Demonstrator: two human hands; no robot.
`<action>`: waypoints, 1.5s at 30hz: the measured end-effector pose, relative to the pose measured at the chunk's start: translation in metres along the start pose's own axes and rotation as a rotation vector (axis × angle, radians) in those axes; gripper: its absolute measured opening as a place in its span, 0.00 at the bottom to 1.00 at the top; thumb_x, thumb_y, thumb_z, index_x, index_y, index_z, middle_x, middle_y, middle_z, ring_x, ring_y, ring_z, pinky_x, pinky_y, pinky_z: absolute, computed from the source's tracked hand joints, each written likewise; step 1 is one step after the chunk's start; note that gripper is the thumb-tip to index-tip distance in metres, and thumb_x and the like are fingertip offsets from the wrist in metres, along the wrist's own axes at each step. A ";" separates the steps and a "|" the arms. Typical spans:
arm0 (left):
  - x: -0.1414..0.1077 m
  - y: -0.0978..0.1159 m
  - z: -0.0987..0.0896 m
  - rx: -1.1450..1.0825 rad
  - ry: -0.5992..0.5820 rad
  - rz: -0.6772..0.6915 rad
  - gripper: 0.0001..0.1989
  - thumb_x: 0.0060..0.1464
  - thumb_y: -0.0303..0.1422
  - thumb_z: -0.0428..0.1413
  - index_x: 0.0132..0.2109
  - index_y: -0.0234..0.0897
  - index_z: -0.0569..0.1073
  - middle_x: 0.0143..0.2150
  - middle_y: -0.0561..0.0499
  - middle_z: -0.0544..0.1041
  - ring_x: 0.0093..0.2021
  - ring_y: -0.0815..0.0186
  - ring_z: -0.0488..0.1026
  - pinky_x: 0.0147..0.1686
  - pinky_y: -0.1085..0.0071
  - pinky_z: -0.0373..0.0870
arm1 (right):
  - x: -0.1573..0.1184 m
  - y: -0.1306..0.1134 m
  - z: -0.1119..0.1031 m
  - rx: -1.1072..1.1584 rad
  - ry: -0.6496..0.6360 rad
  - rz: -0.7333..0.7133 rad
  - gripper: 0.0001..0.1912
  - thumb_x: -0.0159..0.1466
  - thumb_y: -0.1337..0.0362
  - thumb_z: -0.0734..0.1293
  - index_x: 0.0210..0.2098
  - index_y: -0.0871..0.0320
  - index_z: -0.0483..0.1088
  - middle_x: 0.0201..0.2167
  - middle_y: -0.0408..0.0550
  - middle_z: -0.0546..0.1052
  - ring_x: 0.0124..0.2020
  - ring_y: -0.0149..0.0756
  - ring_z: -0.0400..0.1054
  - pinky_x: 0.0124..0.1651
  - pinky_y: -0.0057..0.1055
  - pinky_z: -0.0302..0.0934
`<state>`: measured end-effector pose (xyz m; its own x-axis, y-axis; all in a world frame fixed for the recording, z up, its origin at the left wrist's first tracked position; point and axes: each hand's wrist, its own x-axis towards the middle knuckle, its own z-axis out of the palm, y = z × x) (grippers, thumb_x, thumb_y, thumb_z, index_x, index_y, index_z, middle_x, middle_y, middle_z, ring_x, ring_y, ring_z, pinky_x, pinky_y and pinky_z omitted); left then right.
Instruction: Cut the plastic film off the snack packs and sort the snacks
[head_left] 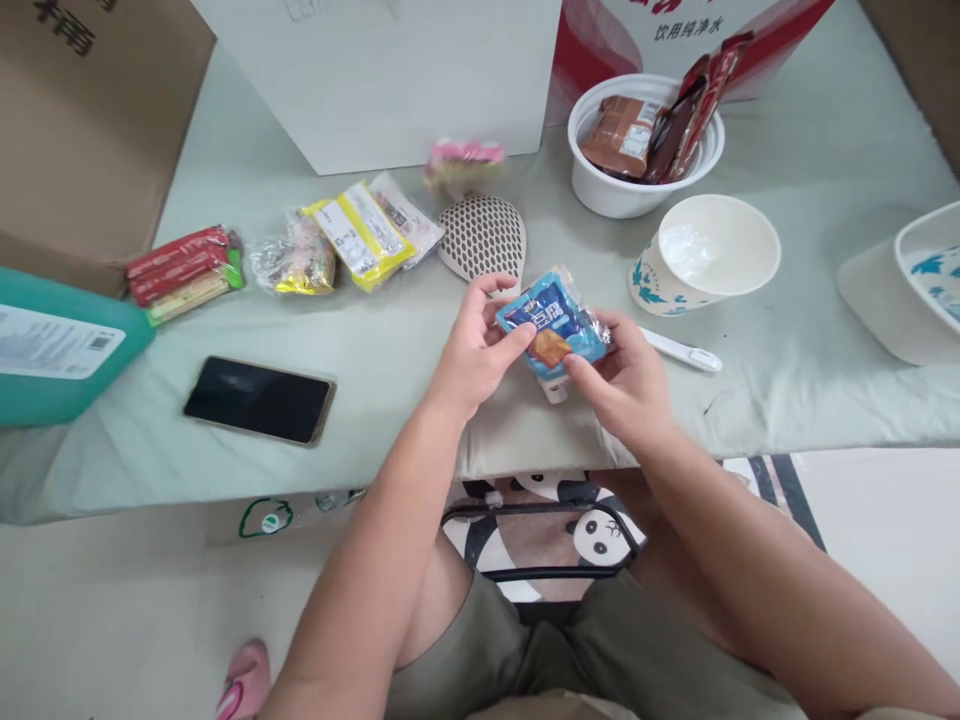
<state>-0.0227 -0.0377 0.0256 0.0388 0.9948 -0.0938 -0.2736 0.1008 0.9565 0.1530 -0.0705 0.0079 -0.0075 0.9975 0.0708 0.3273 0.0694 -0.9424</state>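
Observation:
Above the near edge of the table, both hands hold a blue snack packet (553, 322) with a picture of brown food on its front. My left hand (480, 352) pinches its left side, thumb on the front. My right hand (628, 378) grips the lower right corner the same way. Pale packaging shows behind the packet, but I cannot make out whether it is a second one. Just beyond my left hand lies a grey perforated paddle-shaped head (484, 238). A white handle end (684, 350) sticks out to the right of my right hand.
Left of my hands are a yellow packet (361, 235), red snack sticks (184, 265), a phone (259, 398) and a green jug (67, 345). To the right stand a white bowl (619, 196) of packets and a paper cup (720, 245). A white box (405, 80) stands behind.

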 end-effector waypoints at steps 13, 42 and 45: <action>-0.007 -0.014 0.021 -0.252 -0.139 -0.175 0.31 0.46 0.38 0.71 0.55 0.45 0.70 0.48 0.52 0.77 0.52 0.61 0.77 0.58 0.59 0.74 | 0.001 -0.004 0.007 -0.329 0.108 -0.618 0.14 0.64 0.67 0.67 0.50 0.53 0.72 0.49 0.53 0.79 0.50 0.43 0.75 0.52 0.44 0.71; 0.002 -0.008 0.019 -0.110 -0.042 -0.198 0.44 0.47 0.33 0.67 0.66 0.57 0.53 0.57 0.51 0.73 0.45 0.62 0.79 0.32 0.71 0.81 | -0.016 -0.001 -0.040 -0.326 0.062 -0.247 0.12 0.66 0.65 0.63 0.50 0.53 0.64 0.32 0.43 0.72 0.24 0.31 0.62 0.28 0.32 0.61; -0.006 -0.009 0.026 -0.088 -0.159 -0.234 0.41 0.48 0.33 0.66 0.64 0.55 0.54 0.55 0.50 0.74 0.44 0.63 0.78 0.29 0.74 0.77 | -0.011 -0.004 -0.028 -0.281 0.061 -0.215 0.14 0.63 0.63 0.68 0.48 0.53 0.64 0.32 0.40 0.71 0.23 0.29 0.61 0.28 0.31 0.61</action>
<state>0.0044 -0.0447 0.0249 0.2591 0.9307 -0.2580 -0.3215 0.3350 0.8857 0.1786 -0.0821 0.0200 -0.0511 0.9572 0.2847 0.5714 0.2618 -0.7778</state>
